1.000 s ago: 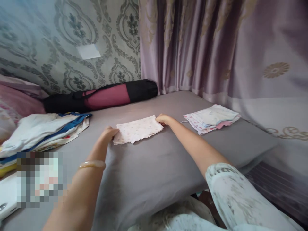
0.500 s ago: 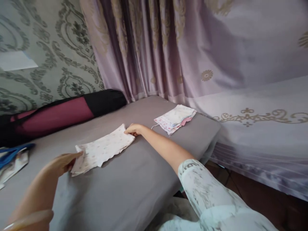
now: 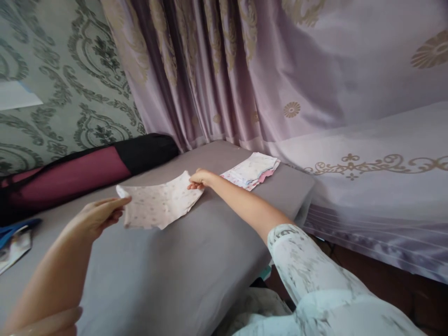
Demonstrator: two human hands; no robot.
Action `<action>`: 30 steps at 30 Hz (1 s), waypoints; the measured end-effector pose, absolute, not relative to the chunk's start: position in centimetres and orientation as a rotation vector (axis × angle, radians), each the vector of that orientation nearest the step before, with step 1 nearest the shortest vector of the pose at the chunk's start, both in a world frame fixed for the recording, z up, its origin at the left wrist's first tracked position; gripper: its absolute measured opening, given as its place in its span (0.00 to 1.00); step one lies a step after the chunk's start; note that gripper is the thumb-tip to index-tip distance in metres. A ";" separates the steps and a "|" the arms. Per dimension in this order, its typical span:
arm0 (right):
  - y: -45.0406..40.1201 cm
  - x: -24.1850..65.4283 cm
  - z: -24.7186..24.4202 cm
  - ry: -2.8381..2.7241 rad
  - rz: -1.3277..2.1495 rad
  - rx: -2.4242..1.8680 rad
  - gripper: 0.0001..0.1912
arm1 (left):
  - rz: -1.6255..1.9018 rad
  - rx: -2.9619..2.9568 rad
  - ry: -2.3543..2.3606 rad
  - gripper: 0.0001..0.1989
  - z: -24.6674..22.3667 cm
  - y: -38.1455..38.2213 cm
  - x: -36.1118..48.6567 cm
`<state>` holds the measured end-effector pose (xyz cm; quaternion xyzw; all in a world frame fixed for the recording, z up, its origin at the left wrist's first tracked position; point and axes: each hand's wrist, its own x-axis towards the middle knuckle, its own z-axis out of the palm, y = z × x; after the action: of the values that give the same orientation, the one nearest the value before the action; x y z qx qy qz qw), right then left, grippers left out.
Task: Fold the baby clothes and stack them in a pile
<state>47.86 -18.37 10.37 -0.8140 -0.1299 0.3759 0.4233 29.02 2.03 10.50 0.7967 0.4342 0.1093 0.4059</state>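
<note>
A pale folded cloth [image 3: 159,205] with small dots hangs between my two hands, lifted above the grey-covered bed. My left hand [image 3: 101,214] pinches its near left corner between thumb and fingers. At the far right corner, my right hand [image 3: 200,179] is closed on the same cloth. Beyond my right hand lies a stack of folded cloths [image 3: 257,167], white on top with pink and flowered edges below. My right forearm partly covers the front of that stack.
The grey bed sheet [image 3: 189,266] stretches under both arms. Along the wall lies a long black and maroon bag [image 3: 70,175]. Something blue and white [image 3: 16,242] sits at the left edge. A lilac curtain [image 3: 224,93] hangs behind the bed.
Both hands have raised the dotted cloth off the bed and shifted it right, toward the stack. The view has turned slightly to the right.
</note>
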 end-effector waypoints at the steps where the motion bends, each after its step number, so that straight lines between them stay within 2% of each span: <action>1: -19.0 48.4 10.9 -0.304 0.913 -2.017 0.05 | 0.267 1.825 1.032 0.09 11.0 1.0 29.7; 5: -22.2 51.2 12.9 -0.226 0.794 -1.946 0.10 | 0.308 1.593 0.864 0.06 11.9 -3.2 32.3; 9: -26.3 54.3 14.4 -0.152 0.666 -1.909 0.14 | 0.314 1.442 0.659 0.12 11.4 -7.3 35.3; 12: -29.3 56.5 15.0 -0.060 0.574 -1.889 0.16 | 0.315 1.362 0.583 0.13 10.6 -10.2 37.9; 22: -37.5 60.1 15.5 0.004 0.248 -2.065 0.12 | 0.194 1.187 0.497 0.09 8.1 -18.8 46.4; 26: -39.3 62.3 14.7 0.027 0.153 -2.234 0.09 | 0.163 1.147 0.487 0.11 7.0 -21.3 48.9; 30: -40.5 63.9 14.0 -0.003 0.054 -2.367 0.10 | 0.153 1.150 0.500 0.11 6.0 -23.0 50.5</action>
<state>63.93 -40.45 13.97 -0.9259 -0.0010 0.0212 0.3773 50.53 -22.96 5.96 0.5376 0.2335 0.0714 0.8070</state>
